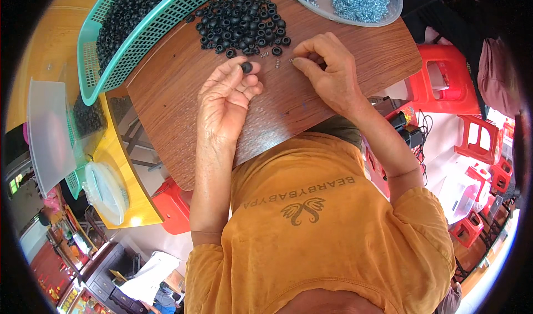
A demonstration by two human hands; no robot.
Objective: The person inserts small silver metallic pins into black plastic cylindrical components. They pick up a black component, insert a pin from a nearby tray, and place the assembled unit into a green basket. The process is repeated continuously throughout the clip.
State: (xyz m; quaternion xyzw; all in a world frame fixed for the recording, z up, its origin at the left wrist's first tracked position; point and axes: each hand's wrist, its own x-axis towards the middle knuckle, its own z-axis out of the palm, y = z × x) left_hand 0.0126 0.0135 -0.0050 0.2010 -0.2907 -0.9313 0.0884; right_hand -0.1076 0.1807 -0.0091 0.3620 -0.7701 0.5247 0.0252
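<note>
My left hand is raised above the brown wooden table, palm up. Between its thumb and fingers sits a small round black plastic piece. My right hand is just to the right, thumb and forefinger pinched on a tiny metal spring. A few loose springs lie on the wood between the hands. Beyond them spreads a pile of black hollow plastic pieces, several showing open round mouths.
A green mesh basket full of black pieces stands at the far left. A round clear tub at the far right holds many bluish springs. Red plastic stools stand to the right. A yellow table with a pale lid is at left.
</note>
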